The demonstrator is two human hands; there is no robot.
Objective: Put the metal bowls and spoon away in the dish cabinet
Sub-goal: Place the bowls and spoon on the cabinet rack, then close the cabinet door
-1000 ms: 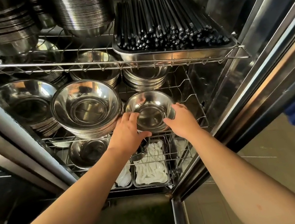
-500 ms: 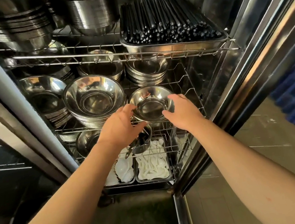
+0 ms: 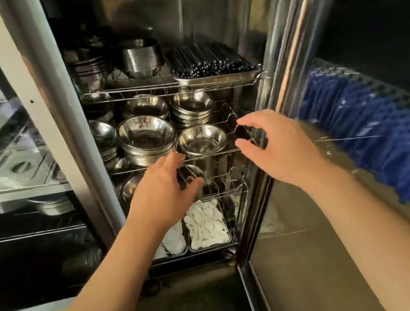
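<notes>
Stainless-steel dish cabinet (image 3: 205, 19), door open, with wire shelves (image 3: 170, 86). Middle shelf: tall stack of wide metal bowls (image 3: 147, 139), beside it the small metal bowl (image 3: 202, 139) resting at the shelf's front edge. Left hand (image 3: 162, 189) and right hand (image 3: 275, 143), both empty with fingers spread, hover just clear of that bowl. No spoon can be identified. Judged best practice: confirm the bowl sits level behind the front wire before drawing away.

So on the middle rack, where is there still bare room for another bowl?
Bare wire shows only right of the small bowl, toward the cabinet wall, behind the right hand. Left of it the large bowl stack crowds in; behind sits another stack.
</notes>
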